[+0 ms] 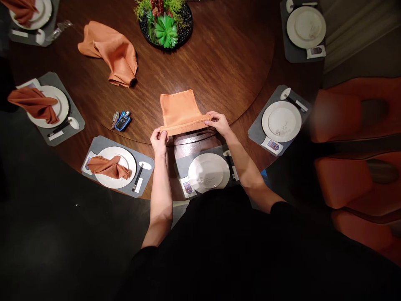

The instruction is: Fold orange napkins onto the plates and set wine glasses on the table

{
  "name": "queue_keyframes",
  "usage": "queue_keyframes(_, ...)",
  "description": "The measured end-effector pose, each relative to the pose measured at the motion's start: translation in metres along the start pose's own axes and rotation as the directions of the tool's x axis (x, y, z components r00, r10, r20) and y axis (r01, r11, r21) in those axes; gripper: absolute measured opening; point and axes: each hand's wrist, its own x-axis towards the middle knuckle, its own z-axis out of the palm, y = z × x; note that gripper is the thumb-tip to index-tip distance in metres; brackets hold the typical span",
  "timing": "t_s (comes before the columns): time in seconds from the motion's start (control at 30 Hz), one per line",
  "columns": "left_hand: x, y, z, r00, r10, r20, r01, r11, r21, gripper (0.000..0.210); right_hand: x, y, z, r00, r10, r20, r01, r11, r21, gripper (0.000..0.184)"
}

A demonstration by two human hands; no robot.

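While bare turntable (pixel 230 71) flanks the orange cloth napkin (pixel 180 108), the outstretched left hand (pixel 159 142) and right hand (pixel 219 123) pinch its folded near edge

Both arms reach toward the far side, the left forearm (pixel 162 184) nearly straight, the right forearm (pixel 239 161) slanting inward. The left hand (pixel 159 143) and the slightly farther right hand (pixel 219 123) each pinch, thumb against fingers (pixel 214 113).
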Motion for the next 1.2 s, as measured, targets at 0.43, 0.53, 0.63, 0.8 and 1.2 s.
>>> queue_keyframes(0.43, -0.075, -0.065, 0.007, 0.954, -0.249, -0.164, 0.265, 0.961, 0.082, 0.026, -0.084, 0.067, 0.046, 0.701, 0.695, -0.160, -0.627, 0.708, 0.326, 0.050)
queue_keyframes(0.53, -0.077, -0.069, 0.002, 0.950, -0.252, -0.182, 0.266, 0.962, 0.055, 0.026, -0.085, 0.069, 0.045, 0.708, 0.698, -0.104, -0.632, 0.693, 0.348, 0.050)
queue_keyframes(0.63, -0.078, -0.071, -0.007, 0.915, -0.381, -0.134, 0.376, 0.925, -0.059, 0.028, -0.084, 0.072, 0.040, 0.697, 0.715, -0.052, -0.659, 0.668, 0.346, 0.048)
queue_keyframes(0.8, -0.082, -0.077, -0.019, 0.846, -0.532, -0.038, 0.525, 0.843, -0.116, 0.028, -0.086, 0.077, 0.033, 0.696, 0.718, -0.003, -0.684, 0.663, 0.305, 0.044)
queue_keyframes(1.2, -0.087, -0.085, -0.025, 0.826, -0.557, -0.083, 0.551, 0.830, -0.082, 0.029, -0.096, 0.079, 0.031, 0.687, 0.724, 0.067, -0.709, 0.647, 0.279, 0.045)
